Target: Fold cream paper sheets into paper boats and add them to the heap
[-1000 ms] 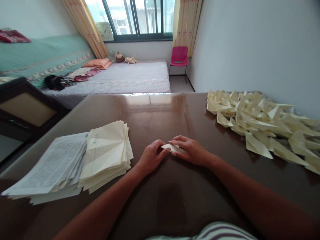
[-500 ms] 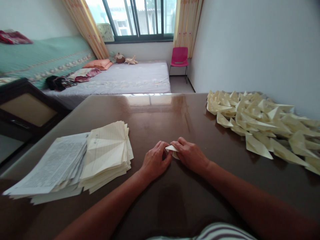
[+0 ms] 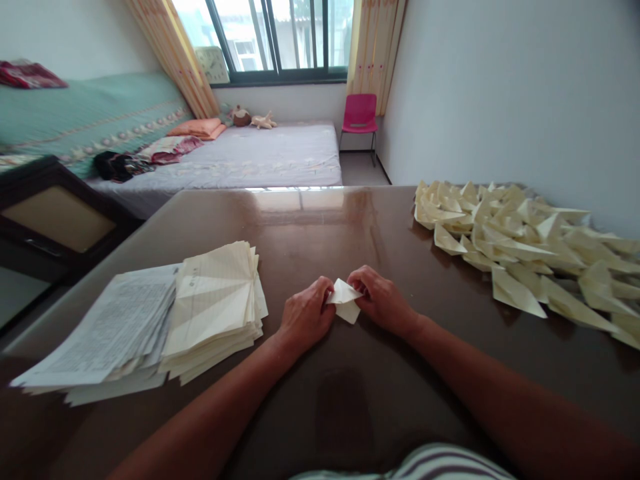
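Between my two hands is a small folded piece of paper, cream-white, with a pointed top and a flap hanging below. My left hand pinches its left corner between thumb and fingers. On the opposite side, my right hand pinches the right corner; some of its fingertips are hidden behind the paper. Both hands are at the middle of the brown table. Left of them lies a stack of creased cream paper, and beside it a stack of printed white sheets.
Many cream folded paper boats are heaped along the table's right side by the wall. Beyond the far edge are a bed and a pink chair. A dark cabinet stands at the left.
The folded paper has been spread wider, so its pointed top and lower flap now show. My hands have moved slightly apart.
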Motion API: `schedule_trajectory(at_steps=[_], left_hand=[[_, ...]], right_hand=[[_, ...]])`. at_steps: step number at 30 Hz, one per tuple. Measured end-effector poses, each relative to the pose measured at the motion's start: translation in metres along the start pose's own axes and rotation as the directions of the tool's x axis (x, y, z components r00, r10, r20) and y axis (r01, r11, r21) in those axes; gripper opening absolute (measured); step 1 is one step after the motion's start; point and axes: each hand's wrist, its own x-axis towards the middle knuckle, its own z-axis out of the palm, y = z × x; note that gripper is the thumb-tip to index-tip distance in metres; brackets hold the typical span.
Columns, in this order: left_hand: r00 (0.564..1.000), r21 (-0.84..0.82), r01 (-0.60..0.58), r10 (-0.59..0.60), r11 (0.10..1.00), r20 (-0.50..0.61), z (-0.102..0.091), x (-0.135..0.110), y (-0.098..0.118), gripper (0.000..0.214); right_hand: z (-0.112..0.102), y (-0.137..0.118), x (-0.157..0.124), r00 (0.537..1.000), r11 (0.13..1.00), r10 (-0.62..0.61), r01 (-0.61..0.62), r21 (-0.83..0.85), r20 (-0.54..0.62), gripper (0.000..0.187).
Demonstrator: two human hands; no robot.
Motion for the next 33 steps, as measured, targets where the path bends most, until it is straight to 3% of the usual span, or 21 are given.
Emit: schedule_trajectory(at_steps=[5,12,19,23,25,30,33], left_hand=[[0.999,0.03,-0.036,0.036,0.999,0.01,0.001,0.002,-0.004,0.018],[0.986,0.119,-0.166,0.162,0.979,0.045,0.003,0.0,-0.006,0.02],[0.902,0.156,-0.432,0.423,0.888,0.089,0.002,0.0,-0.01,0.024],[0.872,0.192,-0.487,0.465,0.852,0.152,0.002,-0.001,-0.013,0.023],[0.87,0.202,-0.49,0.462,0.848,0.169,0.001,-0.001,-0.013,0.022],[0.865,0.187,-0.498,0.469,0.847,0.179,0.0,-0.001,-0.011,0.023],[0.858,0.202,-0.511,0.482,0.835,0.179,0.001,0.0,-0.011,0.025]], right_hand=[[-0.008,0.008,0.0,0.986,0.997,-0.007,0.019,-0.07,0.164,0.019],[-0.017,0.01,0.002,0.977,0.972,0.0,0.049,-0.231,0.211,0.017],[-0.025,0.013,0.003,0.958,0.964,0.033,0.045,-0.262,0.285,0.02],[-0.029,0.016,0.003,0.948,0.962,0.026,0.063,-0.266,0.318,0.029],[-0.029,0.017,0.003,0.952,0.968,0.02,0.058,-0.245,0.304,0.032],[-0.016,0.008,0.003,0.992,0.981,-0.036,0.058,-0.185,0.121,0.027],[-0.007,0.001,-0.002,0.963,0.949,-0.145,0.201,-0.242,0.229,0.038]])
